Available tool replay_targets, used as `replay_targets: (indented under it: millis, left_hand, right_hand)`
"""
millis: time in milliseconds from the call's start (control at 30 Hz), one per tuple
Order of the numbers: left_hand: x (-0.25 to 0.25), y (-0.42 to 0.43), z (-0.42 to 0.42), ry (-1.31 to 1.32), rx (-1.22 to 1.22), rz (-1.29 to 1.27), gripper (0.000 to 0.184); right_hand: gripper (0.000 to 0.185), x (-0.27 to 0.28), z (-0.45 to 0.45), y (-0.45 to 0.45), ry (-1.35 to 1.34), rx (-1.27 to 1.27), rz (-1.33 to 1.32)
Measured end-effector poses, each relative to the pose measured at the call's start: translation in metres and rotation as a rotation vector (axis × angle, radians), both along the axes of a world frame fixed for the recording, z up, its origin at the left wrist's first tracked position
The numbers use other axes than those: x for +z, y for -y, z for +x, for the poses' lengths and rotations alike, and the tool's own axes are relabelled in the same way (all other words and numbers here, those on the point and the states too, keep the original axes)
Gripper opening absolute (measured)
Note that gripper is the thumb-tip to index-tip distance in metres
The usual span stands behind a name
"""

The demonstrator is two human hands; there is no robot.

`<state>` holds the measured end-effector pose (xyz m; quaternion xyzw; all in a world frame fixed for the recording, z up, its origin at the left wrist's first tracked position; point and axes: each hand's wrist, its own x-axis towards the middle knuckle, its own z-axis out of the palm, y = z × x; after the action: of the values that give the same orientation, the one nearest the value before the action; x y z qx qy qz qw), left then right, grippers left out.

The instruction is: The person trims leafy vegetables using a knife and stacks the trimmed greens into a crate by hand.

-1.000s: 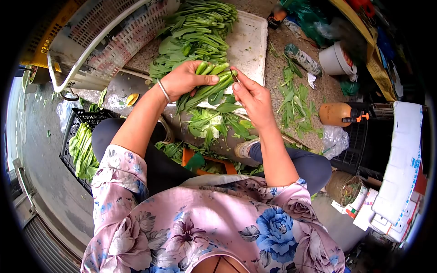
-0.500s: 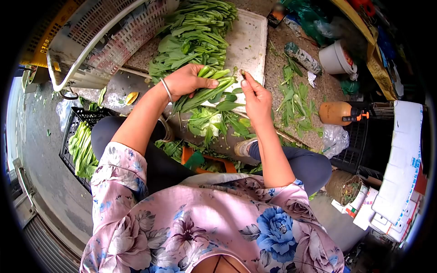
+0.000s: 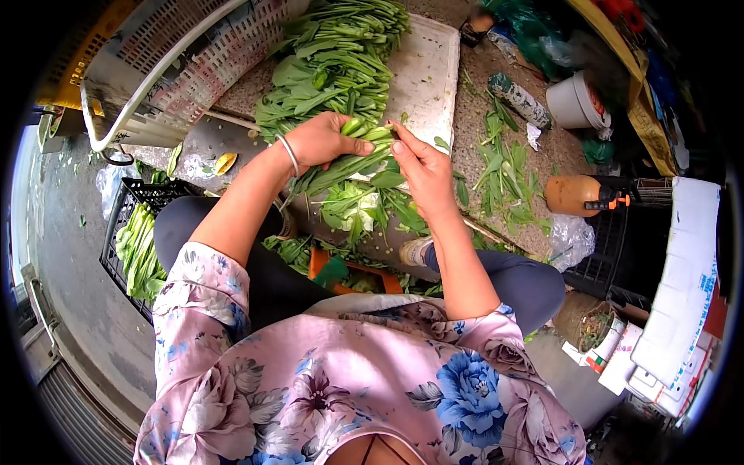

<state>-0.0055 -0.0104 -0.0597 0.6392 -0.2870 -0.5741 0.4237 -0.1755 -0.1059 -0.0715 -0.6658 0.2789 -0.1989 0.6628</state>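
Observation:
My left hand (image 3: 322, 143), with a bangle at its wrist, is closed around a small bunch of leafy green vegetables (image 3: 341, 176). The cut-looking stem ends point right, toward my other hand. My right hand (image 3: 422, 167) is pinched at those stem ends, thumb against forefinger. A small dark tip shows at its fingers, too little to name. Behind my hands, a large pile of the same greens (image 3: 341, 70) lies on a white board (image 3: 434, 70). Below the held bunch are loose leaves and a pale leafy head (image 3: 360, 209).
A white plastic basket (image 3: 182, 70) stands at the upper left. At the left, a black crate (image 3: 116, 232) holds more greens. Scattered leaves (image 3: 500, 167) lie on the right, near a white bucket (image 3: 573, 101) and an orange sprayer bottle (image 3: 570, 194). An orange basket (image 3: 318, 263) sits between my legs.
My right hand has moved left to the stem ends of the held bunch, from a spot just right of them. My left hand has stayed closed on the greens.

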Motion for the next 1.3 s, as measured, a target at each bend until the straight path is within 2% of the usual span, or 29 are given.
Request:
replay_targets:
  millis: [67, 100, 200, 267, 300, 467, 500, 533, 567, 600, 667, 700, 800, 833, 867, 900, 933, 967, 1000, 1067, 1133, 1167, 1233, 1300]
  left_hand:
    - [-0.003, 0.000, 0.002, -0.003, -0.009, 0.021, 0.026]
    - [-0.003, -0.001, 0.002, -0.001, -0.006, 0.020, 0.026]
    - [-0.002, 0.000, 0.000, -0.013, 0.055, 0.025, 0.025]
    - [-0.005, -0.001, 0.001, 0.029, 0.012, 0.009, 0.023]
    - [-0.005, -0.001, -0.001, 0.038, -0.002, 0.019, 0.019]
    - [-0.008, -0.001, -0.004, 0.108, -0.074, 0.020, 0.016]
    - [-0.002, -0.001, -0.004, 0.179, -0.126, 0.048, 0.019]
    - [0.001, -0.001, -0.004, 0.249, -0.177, 0.077, 0.023]
    - [-0.017, -0.003, -0.001, 0.347, -0.190, -0.099, 0.036]
    - [-0.015, -0.004, -0.001, 0.344, -0.189, -0.099, 0.036]
    - [-0.009, -0.008, -0.001, 0.599, -0.233, -0.229, 0.051]
    - [-0.006, -0.010, -0.002, 0.521, -0.247, -0.269, 0.064]
    - [-0.003, -0.013, -0.006, 0.400, -0.274, -0.274, 0.073]
    - [-0.001, -0.014, -0.007, 0.376, -0.234, -0.316, 0.059]
    - [0.003, -0.013, -0.005, 0.377, -0.225, -0.313, 0.059]
    - [0.011, -0.012, -0.003, 0.259, -0.262, -0.175, 0.049]
    - [0.014, -0.013, 0.000, 0.137, -0.295, -0.037, 0.040]
    - [0.004, -0.015, -0.001, 0.152, -0.208, -0.092, 0.027]
    - [-0.001, -0.017, -0.001, 0.152, -0.191, -0.084, 0.027]
    - [-0.008, -0.016, 0.002, 0.163, -0.125, -0.125, 0.024]
    - [-0.003, -0.016, 0.005, 0.180, -0.118, -0.131, 0.022]
    - [-0.007, -0.015, 0.006, 0.193, -0.106, -0.138, 0.022]
    - [-0.009, -0.016, 0.011, 0.303, -0.086, -0.174, 0.024]
    - [-0.011, -0.016, 0.013, 0.317, -0.063, -0.201, 0.025]
  right_hand:
    - [0.038, -0.005, -0.002, 0.002, 0.020, 0.002, 0.033]
    - [0.037, -0.009, -0.001, 0.005, -0.006, -0.119, 0.027]
    - [0.043, -0.015, -0.002, 0.013, -0.014, -0.268, 0.149]
    - [0.051, -0.011, 0.001, 0.003, -0.092, -0.185, 0.165]
    - [0.059, -0.010, 0.003, -0.002, 0.023, -0.154, 0.203]
    - [0.030, -0.004, 0.011, -0.001, 0.034, -0.116, 0.232]
    - [0.022, -0.003, 0.010, 0.001, 0.000, -0.103, 0.229]
    - [0.022, -0.005, 0.008, 0.004, -0.002, -0.103, 0.228]
    - [0.019, -0.008, 0.005, 0.008, -0.009, -0.046, 0.154]
    - [0.017, -0.009, 0.003, 0.012, -0.015, 0.012, 0.081]
    - [0.016, -0.005, -0.002, 0.015, -0.059, 0.069, 0.050]
    - [0.016, 0.001, -0.002, 0.014, -0.048, 0.148, 0.054]
    - [0.018, 0.005, 0.003, 0.012, -0.015, 0.260, 0.102]
    - [0.019, 0.001, 0.005, 0.013, 0.028, 0.284, 0.062]
    - [0.019, -0.002, 0.009, 0.013, 0.073, 0.312, 0.022]
    - [0.021, 0.011, 0.011, 0.015, -0.025, 0.292, 0.180]
    - [0.023, 0.011, 0.020, 0.021, 0.000, 0.239, 0.294]
    - [0.023, 0.003, 0.031, 0.029, -0.038, 0.111, 0.250]
    - [0.022, -0.011, 0.044, 0.041, -0.077, -0.016, 0.206]
    - [0.021, -0.060, 0.084, 0.074, -0.084, -0.183, -0.091]
    - [0.025, -0.072, 0.108, 0.089, -0.235, -0.189, -0.296]
    - [0.025, -0.078, 0.119, 0.094, -0.232, -0.180, -0.293]
    - [0.030, -0.090, 0.137, 0.103, -0.484, -0.150, -0.541]
    - [0.032, -0.103, 0.147, 0.110, -0.512, -0.128, -0.557]
